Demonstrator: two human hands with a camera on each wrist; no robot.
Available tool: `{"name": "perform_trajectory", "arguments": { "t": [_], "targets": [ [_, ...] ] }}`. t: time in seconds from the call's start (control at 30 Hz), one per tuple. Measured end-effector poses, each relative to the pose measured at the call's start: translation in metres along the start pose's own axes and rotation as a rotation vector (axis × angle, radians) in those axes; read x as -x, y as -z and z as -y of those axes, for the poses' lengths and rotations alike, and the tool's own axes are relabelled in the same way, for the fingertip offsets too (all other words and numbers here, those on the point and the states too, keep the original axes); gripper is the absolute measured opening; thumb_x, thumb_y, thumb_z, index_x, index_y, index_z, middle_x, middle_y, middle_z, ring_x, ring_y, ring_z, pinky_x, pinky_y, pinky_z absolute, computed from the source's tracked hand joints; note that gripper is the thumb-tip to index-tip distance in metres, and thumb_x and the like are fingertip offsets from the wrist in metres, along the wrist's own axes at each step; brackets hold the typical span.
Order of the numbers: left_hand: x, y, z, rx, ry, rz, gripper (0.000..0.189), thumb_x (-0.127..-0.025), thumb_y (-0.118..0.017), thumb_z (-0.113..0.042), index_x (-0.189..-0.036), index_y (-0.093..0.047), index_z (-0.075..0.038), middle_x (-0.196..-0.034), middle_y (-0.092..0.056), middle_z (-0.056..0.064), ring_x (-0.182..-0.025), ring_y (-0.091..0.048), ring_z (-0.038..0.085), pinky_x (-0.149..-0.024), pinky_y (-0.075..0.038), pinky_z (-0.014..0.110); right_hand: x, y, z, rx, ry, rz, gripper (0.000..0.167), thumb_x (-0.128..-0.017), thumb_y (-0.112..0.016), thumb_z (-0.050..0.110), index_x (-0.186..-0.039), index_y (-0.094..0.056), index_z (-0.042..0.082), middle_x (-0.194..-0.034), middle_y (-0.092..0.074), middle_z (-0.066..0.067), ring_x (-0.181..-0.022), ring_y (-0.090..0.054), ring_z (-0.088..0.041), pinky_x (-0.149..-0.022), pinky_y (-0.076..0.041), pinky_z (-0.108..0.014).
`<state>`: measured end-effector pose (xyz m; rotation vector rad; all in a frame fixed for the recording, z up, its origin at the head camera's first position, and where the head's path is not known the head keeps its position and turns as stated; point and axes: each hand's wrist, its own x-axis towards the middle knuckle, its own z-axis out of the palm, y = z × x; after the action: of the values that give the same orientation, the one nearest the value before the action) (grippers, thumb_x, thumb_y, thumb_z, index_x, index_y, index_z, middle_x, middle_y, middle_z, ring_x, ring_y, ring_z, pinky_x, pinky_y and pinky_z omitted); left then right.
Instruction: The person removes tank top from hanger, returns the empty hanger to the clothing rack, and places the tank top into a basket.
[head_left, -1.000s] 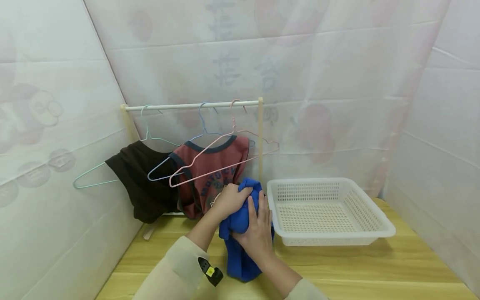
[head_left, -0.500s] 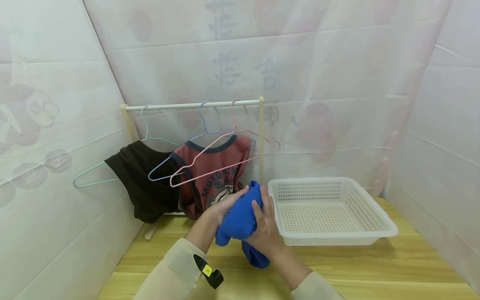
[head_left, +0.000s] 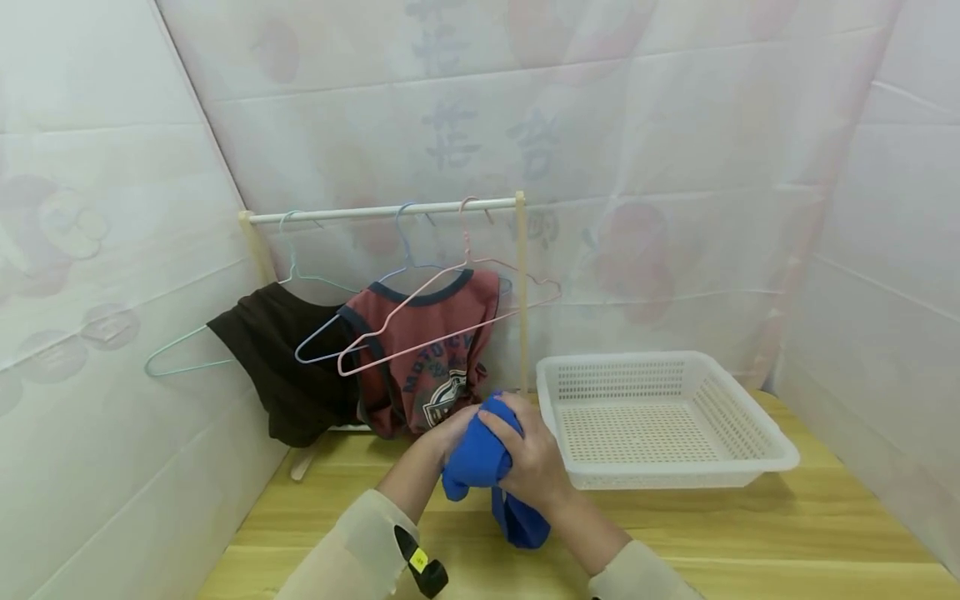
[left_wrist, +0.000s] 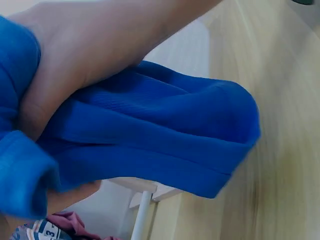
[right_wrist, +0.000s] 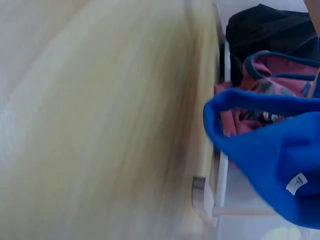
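Note:
A bunched blue garment (head_left: 478, 457) is held between both hands above the wooden table, one end hanging down below the right hand. My left hand (head_left: 450, 435) grips its left side, with most fingers hidden behind the cloth. From the right, my right hand (head_left: 538, 463) curls its fingers over the top of the bundle. The left wrist view shows a wide tube of the blue garment (left_wrist: 165, 125) drooping past a hand. In the right wrist view, an open edge of the blue garment (right_wrist: 270, 145) and a small white label (right_wrist: 297, 183) show.
Behind the hands stands a rack (head_left: 382, 211). A black garment (head_left: 300, 358) and a red sleeveless top (head_left: 442, 325) hang there on hangers, with a bare pink hanger (head_left: 427, 350) in front. To the right is a white plastic basket (head_left: 675, 475) on the table (head_left: 712, 542).
The blue garment has been gathered into a smaller bundle, and its hanging end has shifted right. The right hand's fingers have gone from straight to curled over the cloth.

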<state>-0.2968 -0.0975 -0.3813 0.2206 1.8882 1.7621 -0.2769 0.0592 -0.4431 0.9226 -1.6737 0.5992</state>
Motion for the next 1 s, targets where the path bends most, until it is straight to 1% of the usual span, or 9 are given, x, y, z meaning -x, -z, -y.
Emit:
{"name": "perform_trajectory", "arguments": {
  "t": [0.1,0.2,0.3,0.5,0.63,0.73,0.8,0.87,1.0],
  "targets": [
    [-0.003,-0.005,-0.001,0.019,-0.080,-0.191,0.038,-0.100,-0.045,-0.037,-0.118,-0.063,-0.007,-0.117,-0.062,0.006,-0.103,-0.059,0.020,-0.095,-0.046,0.038,-0.001,0.003,-0.004,0.044,-0.059,0.009,0.073,-0.060,-0.088,0.022,-0.127,-0.060,0.011,-0.115,-0.061,-0.020,-0.097,-0.067,-0.034,-0.077,-0.058,-0.048],
    [-0.004,-0.011,-0.005,0.051,-0.194,-0.314,0.050,-0.100,-0.047,-0.040,-0.136,-0.051,-0.005,-0.133,-0.056,0.016,-0.119,-0.054,0.031,-0.104,-0.041,0.046,-0.003,0.005,-0.008,0.057,-0.144,-0.001,0.065,-0.062,-0.086,0.015,-0.122,-0.062,0.011,-0.104,-0.064,-0.016,-0.086,-0.070,-0.031,-0.072,-0.059,-0.045],
    [-0.001,-0.016,-0.007,0.041,-0.301,-0.369,0.054,-0.102,-0.044,-0.042,-0.141,-0.044,-0.005,-0.137,-0.052,0.020,-0.128,-0.049,0.035,-0.107,-0.037,0.049,-0.006,0.006,-0.010,0.072,-0.217,-0.020,0.055,-0.066,-0.083,0.015,-0.117,-0.064,0.010,-0.097,-0.064,-0.015,-0.078,-0.070,-0.029,-0.068,-0.059,-0.043],
    [0.014,-0.028,0.000,-0.094,-0.495,-0.385,0.059,-0.105,-0.037,-0.048,-0.154,-0.030,-0.016,-0.156,-0.035,0.015,-0.145,-0.032,0.035,-0.115,-0.028,0.053,-0.013,0.010,-0.016,0.125,-0.291,-0.066,0.053,-0.065,-0.086,0.014,-0.113,-0.065,0.006,-0.093,-0.064,-0.017,-0.075,-0.069,-0.031,-0.063,-0.059,-0.044],
    [0.029,-0.040,0.013,-0.049,-0.668,-0.578,0.048,-0.105,-0.044,-0.035,-0.144,-0.040,-0.008,-0.143,-0.045,0.015,-0.127,-0.048,0.032,-0.104,-0.041,0.043,-0.017,0.013,-0.022,0.132,-0.319,-0.098,0.051,-0.067,-0.083,0.016,-0.113,-0.065,0.007,-0.094,-0.065,-0.017,-0.076,-0.069,-0.032,-0.061,-0.059,-0.045],
    [0.043,-0.052,0.022,0.060,-0.726,-0.664,0.030,-0.104,-0.049,-0.025,-0.104,-0.059,0.003,-0.099,-0.061,0.011,-0.083,-0.058,0.023,-0.071,-0.049,0.030,-0.021,0.016,-0.027,0.132,-0.354,-0.142,0.049,-0.068,-0.081,0.017,-0.114,-0.065,0.007,-0.096,-0.065,-0.018,-0.075,-0.069,-0.032,-0.058,-0.057,-0.046],
    [0.050,-0.060,0.027,0.137,-0.663,-0.564,0.041,-0.104,-0.048,-0.030,-0.082,-0.058,0.003,-0.073,-0.060,0.006,-0.060,-0.054,0.016,-0.054,-0.044,0.024,-0.023,0.018,-0.030,0.130,-0.383,-0.166,0.048,-0.069,-0.080,0.017,-0.114,-0.065,0.007,-0.097,-0.065,-0.017,-0.073,-0.069,-0.033,-0.056,-0.057,-0.046],
    [0.053,-0.066,0.031,0.169,-0.510,-0.392,0.058,-0.103,-0.042,-0.046,-0.073,-0.059,0.000,-0.061,-0.060,0.002,-0.048,-0.051,0.011,-0.044,-0.037,0.022,-0.025,0.018,-0.031,0.139,-0.405,-0.175,0.048,-0.070,-0.079,0.016,-0.115,-0.065,0.007,-0.099,-0.065,-0.018,-0.074,-0.069,-0.035,-0.057,-0.057,-0.048],
    [0.052,-0.074,0.038,0.158,-0.211,-0.058,0.094,-0.090,-0.022,-0.080,-0.096,-0.070,0.001,-0.079,-0.073,0.008,-0.059,-0.066,0.011,-0.047,-0.045,0.022,-0.026,0.017,-0.026,0.164,-0.381,-0.141,0.050,-0.071,-0.081,0.017,-0.116,-0.063,0.009,-0.100,-0.064,-0.020,-0.075,-0.069,-0.035,-0.060,-0.057,-0.049]
  ]
}}
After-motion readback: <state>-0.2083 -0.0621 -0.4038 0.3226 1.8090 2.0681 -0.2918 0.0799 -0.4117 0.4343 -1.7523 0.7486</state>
